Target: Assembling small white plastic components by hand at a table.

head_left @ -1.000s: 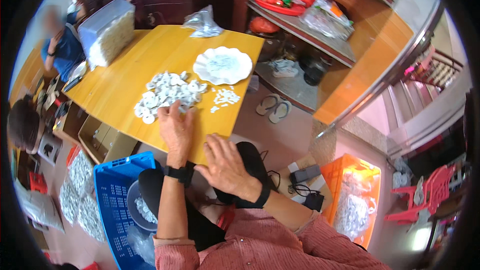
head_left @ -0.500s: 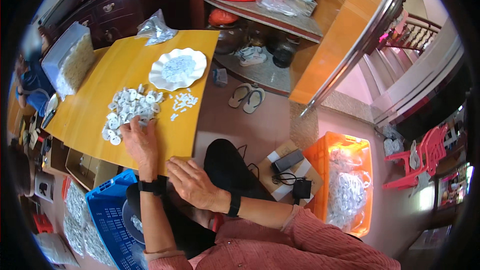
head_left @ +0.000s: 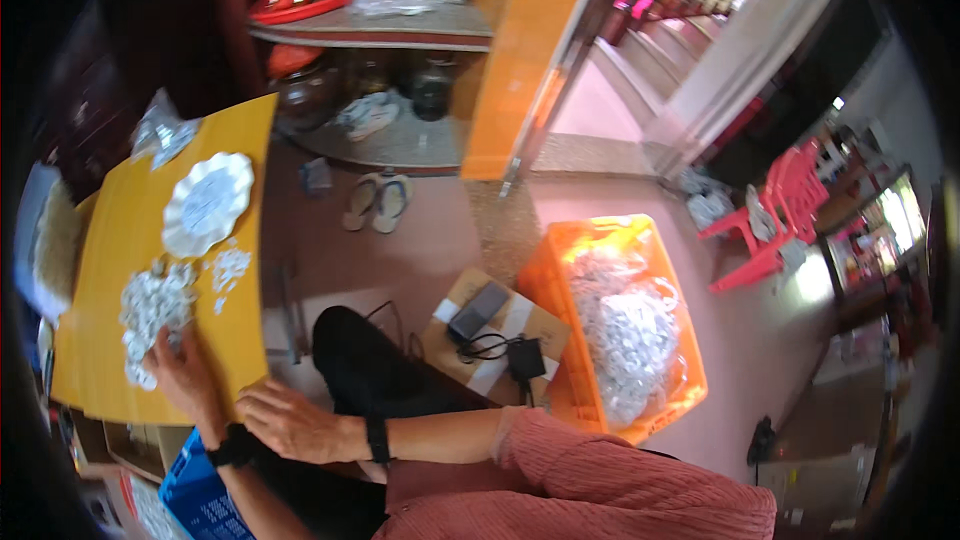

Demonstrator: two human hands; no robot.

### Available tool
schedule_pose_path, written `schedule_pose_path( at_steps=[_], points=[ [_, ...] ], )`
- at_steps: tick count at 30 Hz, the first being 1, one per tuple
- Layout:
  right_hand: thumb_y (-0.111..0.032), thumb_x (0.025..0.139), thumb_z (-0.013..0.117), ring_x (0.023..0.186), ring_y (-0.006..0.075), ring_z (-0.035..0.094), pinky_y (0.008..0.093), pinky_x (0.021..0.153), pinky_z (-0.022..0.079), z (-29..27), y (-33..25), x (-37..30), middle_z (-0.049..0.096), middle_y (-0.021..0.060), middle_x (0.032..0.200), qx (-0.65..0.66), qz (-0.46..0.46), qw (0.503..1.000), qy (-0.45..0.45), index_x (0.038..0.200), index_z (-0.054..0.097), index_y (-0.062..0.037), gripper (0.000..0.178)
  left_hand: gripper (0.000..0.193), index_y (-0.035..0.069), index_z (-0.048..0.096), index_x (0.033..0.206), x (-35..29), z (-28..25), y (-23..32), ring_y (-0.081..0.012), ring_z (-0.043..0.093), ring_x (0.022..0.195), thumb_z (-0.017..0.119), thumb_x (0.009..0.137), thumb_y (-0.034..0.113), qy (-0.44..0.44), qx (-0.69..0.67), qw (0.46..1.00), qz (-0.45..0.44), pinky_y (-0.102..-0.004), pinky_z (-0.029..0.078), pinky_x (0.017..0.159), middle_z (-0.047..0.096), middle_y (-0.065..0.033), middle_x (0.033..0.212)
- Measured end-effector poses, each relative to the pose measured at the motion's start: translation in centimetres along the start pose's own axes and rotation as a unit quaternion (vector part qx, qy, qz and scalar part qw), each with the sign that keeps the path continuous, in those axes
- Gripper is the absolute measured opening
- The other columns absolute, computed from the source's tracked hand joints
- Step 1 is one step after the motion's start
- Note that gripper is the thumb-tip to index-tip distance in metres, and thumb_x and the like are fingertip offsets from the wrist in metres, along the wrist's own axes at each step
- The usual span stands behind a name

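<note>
Pink-tiled floor (head_left: 430,235), a stone-topped shelf (head_left: 400,145) beyond it, a pair of sandals (head_left: 378,202) before the shelf. Orange crate (head_left: 548,285) well to the right of the table, loaded with clear bags (head_left: 625,340) of whitish pieces. Between crate and table: a cardboard box (head_left: 442,342) bearing a dark block-shaped device (head_left: 478,310), a black adapter (head_left: 525,360) and cable; the person's dark-clad knee (head_left: 345,335) rises beside the box. Blue crate (head_left: 205,490) below the table's near edge. On the yellow table (head_left: 110,240): plastic tub (head_left: 52,255) at the left edge, crumpled clear bag (head_left: 163,130) at the far edge, scalloped white plate (head_left: 240,180) holding pale bits near the right edge. Heap of white pieces (head_left: 155,305) toward the near edge: small, rounded, overlapping, greyish in the gaps. Smaller white slivers (head_left: 230,270) scattered between heap and right edge. Left hand (head_left: 187,375) at the heap's near side, hiding part of it; right hand (head_left: 290,423) by the near right corner, fingers curled close together. Fingertips blurred; cannot tell whether either hand grips a piece.
</note>
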State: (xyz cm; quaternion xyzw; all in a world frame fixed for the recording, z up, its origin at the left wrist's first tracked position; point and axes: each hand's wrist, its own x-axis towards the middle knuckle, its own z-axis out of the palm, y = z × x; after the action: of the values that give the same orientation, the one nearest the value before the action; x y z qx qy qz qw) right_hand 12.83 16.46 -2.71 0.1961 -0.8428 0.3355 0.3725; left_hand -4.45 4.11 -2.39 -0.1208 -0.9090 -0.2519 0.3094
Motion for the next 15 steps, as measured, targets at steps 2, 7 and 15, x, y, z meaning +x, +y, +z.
schedule_pose_path(
  at_steps=[2,7,15],
  points=[
    [-0.007,0.077,0.058,0.100,0.0313,0.053,0.0437,0.095,0.044,0.0,0.0,0.7,0.053,0.0142,0.103,0.062,0.031,0.997,0.030,0.092,0.059,0.0038,0.019,0.036,0.007,0.066,0.121,0.0,-0.3,-0.3,-0.0272,0.060,0.074,0.071,0.091,0.027,-0.007,-0.013,1.000,-0.003,-0.0397,0.050,0.064,0.056,-0.0158,0.098],
    [-0.005,0.080,0.057,0.094,0.0347,0.052,0.0457,0.080,0.045,0.5,0.6,1.2,0.047,0.0173,0.096,0.108,0.139,0.983,0.044,0.090,0.052,0.0022,0.013,0.037,0.008,0.065,0.125,0.1,-0.4,-0.6,-0.0263,0.059,0.074,0.069,0.093,0.026,-0.028,-0.030,0.999,-0.014,-0.0403,0.048,0.065,0.056,-0.0144,0.095],
    [-0.006,0.082,0.056,0.084,0.0336,0.050,0.0440,0.073,0.042,1.9,1.2,1.5,0.043,0.0155,0.092,0.048,0.165,0.984,0.040,0.095,0.046,-0.0024,0.017,0.037,0.007,0.063,0.130,-0.2,0.0,-1.5,-0.0288,0.063,0.088,0.065,0.096,0.024,-0.039,-0.077,0.996,-0.004,-0.0402,0.050,0.075,0.061,-0.0157,0.104]
  ],
)
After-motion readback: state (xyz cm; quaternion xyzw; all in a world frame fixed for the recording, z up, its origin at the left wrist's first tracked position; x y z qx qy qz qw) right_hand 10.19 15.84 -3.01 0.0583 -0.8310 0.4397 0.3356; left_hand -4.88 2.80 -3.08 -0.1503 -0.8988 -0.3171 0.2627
